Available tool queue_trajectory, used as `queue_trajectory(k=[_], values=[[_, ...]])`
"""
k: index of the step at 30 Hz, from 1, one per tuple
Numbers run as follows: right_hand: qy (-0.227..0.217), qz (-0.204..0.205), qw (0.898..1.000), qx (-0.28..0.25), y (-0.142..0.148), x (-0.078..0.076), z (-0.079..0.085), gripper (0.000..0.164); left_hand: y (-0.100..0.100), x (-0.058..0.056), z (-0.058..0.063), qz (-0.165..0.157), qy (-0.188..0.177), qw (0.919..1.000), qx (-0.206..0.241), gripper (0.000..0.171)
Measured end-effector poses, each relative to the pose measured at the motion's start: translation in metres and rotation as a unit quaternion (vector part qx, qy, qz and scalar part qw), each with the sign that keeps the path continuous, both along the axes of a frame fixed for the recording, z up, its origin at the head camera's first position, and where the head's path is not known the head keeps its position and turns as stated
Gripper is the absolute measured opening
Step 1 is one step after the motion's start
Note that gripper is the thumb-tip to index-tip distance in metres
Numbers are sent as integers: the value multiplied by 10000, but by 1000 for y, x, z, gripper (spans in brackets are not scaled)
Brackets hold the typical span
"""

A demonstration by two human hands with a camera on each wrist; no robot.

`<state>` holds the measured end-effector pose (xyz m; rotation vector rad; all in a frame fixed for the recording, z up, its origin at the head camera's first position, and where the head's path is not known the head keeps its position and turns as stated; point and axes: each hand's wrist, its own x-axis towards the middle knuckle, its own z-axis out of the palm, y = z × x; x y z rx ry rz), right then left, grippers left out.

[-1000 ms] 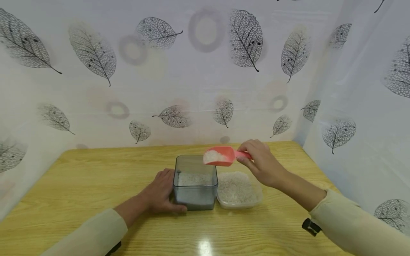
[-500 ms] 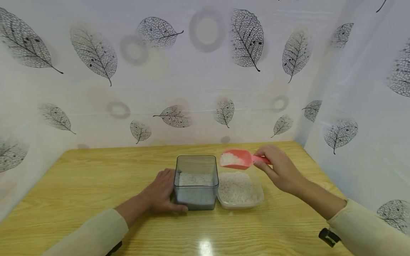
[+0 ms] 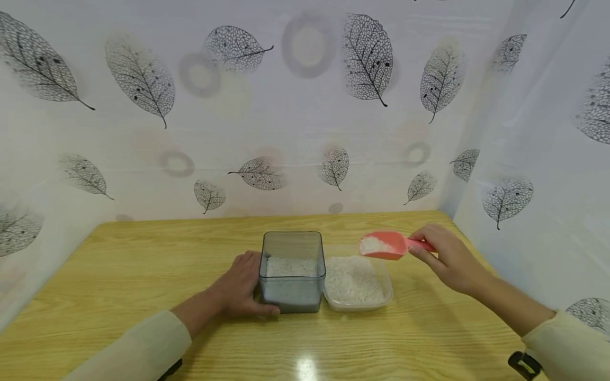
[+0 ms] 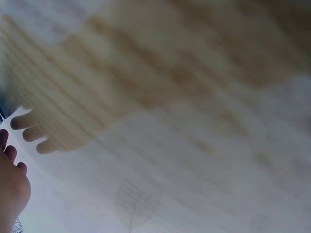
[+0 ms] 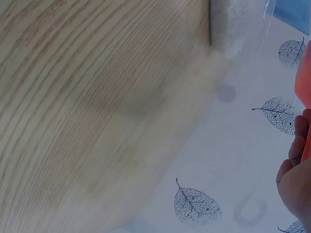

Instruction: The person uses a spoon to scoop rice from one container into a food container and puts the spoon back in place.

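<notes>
My right hand (image 3: pixel 450 259) grips the handle of a pinkish-red scoop (image 3: pixel 395 246), raised above the back right of a clear shallow tub. White grains like rice (image 3: pixel 374 245) lie in the scoop's mouth, which points left. More of these grains fill the clear tub (image 3: pixel 357 306). Left of it, right alongside, stands a taller square grey see-through container (image 3: pixel 292 296) with grains inside. My left hand (image 3: pixel 243 291) rests against that container's left side, thumb stretched along the lower front. In the right wrist view, curled fingers (image 5: pixel 297 145) and part of the scoop show at the edge.
Both containers stand on a wood-grain table (image 3: pixel 157 254). A pale curtain-like sheet with leaf prints (image 3: pixel 295 132) rises behind the table and along its sides. A dark strap (image 3: pixel 524 365) shows under the right sleeve.
My right hand has carried the loaded scoop rightward and slightly down, from over the grey container to beyond the clear tub's back right. My left hand and both containers keep their places.
</notes>
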<state>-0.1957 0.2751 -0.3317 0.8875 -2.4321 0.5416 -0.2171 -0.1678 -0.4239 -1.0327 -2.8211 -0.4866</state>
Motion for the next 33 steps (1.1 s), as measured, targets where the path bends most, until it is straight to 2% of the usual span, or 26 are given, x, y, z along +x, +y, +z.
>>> queue_trajectory(k=[6,11,18,23,24,29,33], values=[[62,362,9990,270,19,0,0,27,0,0,0,18,25,10000,-59,116],[123,446,9976,517,27,2,3,31,0,1,1,15,14,10000,-52,115],[237,583,9949,790,29,4,11,25,0,1,2,20,10,10000,-41,115],[513,771,9908,986,32,2,16,9,0,1,1,28,-9,10000,1,115],[584,811,9898,1014,32,2,18,10,0,1,1,30,-17,10000,6,115],[962,934,9852,1066,29,1,22,45,0,1,2,28,-39,10000,1,114],[1187,968,9826,1047,25,2,24,49,0,0,1,31,-17,10000,-18,115]])
